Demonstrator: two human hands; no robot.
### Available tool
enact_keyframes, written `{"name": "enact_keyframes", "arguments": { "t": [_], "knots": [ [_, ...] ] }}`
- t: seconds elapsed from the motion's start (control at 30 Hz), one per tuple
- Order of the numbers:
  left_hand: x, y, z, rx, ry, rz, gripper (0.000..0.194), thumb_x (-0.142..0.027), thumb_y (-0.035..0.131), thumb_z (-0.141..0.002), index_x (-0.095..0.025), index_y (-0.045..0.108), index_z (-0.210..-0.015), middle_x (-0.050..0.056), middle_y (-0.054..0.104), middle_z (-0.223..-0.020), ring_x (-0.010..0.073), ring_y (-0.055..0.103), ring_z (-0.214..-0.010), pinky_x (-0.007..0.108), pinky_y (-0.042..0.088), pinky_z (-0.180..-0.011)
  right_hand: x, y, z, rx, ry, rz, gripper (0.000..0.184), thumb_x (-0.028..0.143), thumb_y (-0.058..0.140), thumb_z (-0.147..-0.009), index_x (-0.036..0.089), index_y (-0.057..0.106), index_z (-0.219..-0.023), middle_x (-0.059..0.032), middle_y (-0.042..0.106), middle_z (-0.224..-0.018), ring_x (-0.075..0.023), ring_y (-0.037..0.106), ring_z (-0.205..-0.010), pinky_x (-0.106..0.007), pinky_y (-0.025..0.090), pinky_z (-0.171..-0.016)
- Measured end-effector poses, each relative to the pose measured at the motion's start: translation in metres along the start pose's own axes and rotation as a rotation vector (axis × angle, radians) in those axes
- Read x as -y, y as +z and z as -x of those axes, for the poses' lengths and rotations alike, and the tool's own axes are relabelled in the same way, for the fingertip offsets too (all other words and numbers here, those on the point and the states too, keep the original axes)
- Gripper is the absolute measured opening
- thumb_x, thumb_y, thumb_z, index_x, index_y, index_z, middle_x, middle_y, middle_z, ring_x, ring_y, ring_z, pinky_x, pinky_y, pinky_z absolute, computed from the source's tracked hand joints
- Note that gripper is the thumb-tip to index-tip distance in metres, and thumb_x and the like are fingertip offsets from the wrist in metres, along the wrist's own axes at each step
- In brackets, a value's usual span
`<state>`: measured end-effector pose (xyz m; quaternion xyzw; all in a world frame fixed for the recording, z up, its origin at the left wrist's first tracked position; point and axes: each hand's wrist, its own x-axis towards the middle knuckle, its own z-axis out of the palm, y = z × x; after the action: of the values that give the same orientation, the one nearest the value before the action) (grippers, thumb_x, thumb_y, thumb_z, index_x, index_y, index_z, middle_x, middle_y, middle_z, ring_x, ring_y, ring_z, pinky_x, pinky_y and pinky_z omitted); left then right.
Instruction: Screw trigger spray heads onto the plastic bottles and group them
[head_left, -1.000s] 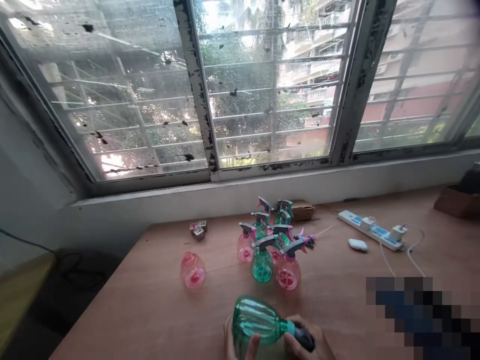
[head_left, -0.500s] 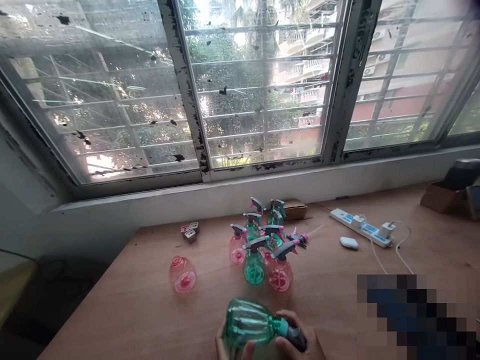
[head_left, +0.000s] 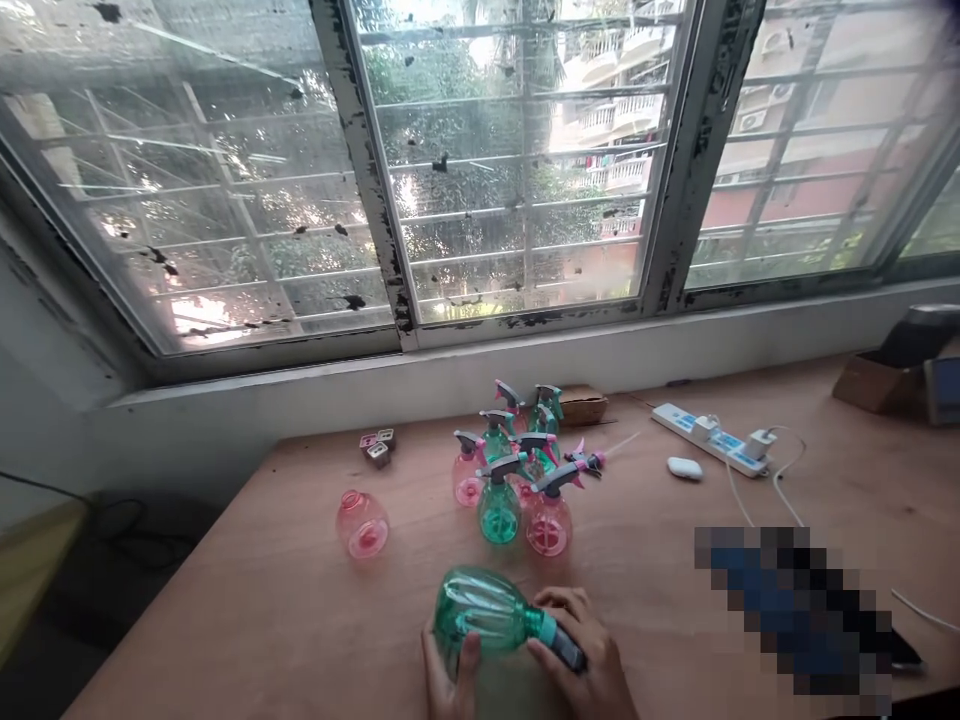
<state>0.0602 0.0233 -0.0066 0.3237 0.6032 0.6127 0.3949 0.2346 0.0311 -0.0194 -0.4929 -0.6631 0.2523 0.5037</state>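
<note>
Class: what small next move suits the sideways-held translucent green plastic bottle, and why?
Probably a slight twist of the dark plastic spray head with the right hand: that hand grips it near the neck; the left hand supports the green bottle; tightness isn't visible.

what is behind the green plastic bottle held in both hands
Beyond the ribbed green plastic bottle stand pink and green plastic spray bottles on the brown wooden table. Bodies of the rear bottles are mostly hidden by front ones.

Bare left hand (head_left: 450, 697), bare right hand (head_left: 597, 656)
</note>
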Motion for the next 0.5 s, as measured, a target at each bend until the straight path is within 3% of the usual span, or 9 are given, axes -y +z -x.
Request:
{"name": "enact_keyframes", "arguments": {
  "t": [0.2, 0.33, 0.5],
  "knots": [
    [-0.006, -0.002, 0.003, 0.03, 0.041, -0.038, 0.064, -0.062, 0.07, -0.073, -0.019, 0.057, -0.118, 0.008, 0.074, -0.105, 0.0298, 0.069, -0.106, 0.036, 0.052, -0.094, -0.002, 0.002, 0.002, 0.088, 0.166, -0.294, 0.032, 0.042, 0.068, -0.087, 0.026, 0.069, -0.114, -0.0076, 0.074, -0.108, -0.0291, 0.068, -0.104, -0.035, 0.053, -0.091],
    [-0.009, -0.007, 0.001, 0.094, 0.008, 0.032, 0.061, -0.053, 0.077, -0.071, -0.019, 0.06, -0.12, 0.008, 0.075, -0.111, 0.0301, 0.067, -0.113, 0.035, 0.051, -0.098, -0.003, 0.005, 0.005, 0.093, 0.298, -0.423, 0.029, 0.045, 0.074, -0.082, 0.021, 0.07, -0.097, -0.0033, 0.073, -0.088, -0.0242, 0.068, -0.084, -0.03, 0.054, -0.074],
    [-0.004, -0.022, -0.005, 0.231, -0.116, 0.166, 0.076, -0.044, 0.09, -0.056, -0.02, 0.061, -0.122, 0.012, 0.071, -0.128, 0.0359, 0.06, -0.126, 0.04, 0.05, -0.105, -0.01, 0.009, 0.006, 0.055, 0.425, -0.642, 0.037, 0.052, 0.078, -0.076, 0.019, 0.068, -0.086, -0.0007, 0.07, -0.07, -0.0201, 0.066, -0.066, -0.029, 0.054, -0.062]
  ]
}}
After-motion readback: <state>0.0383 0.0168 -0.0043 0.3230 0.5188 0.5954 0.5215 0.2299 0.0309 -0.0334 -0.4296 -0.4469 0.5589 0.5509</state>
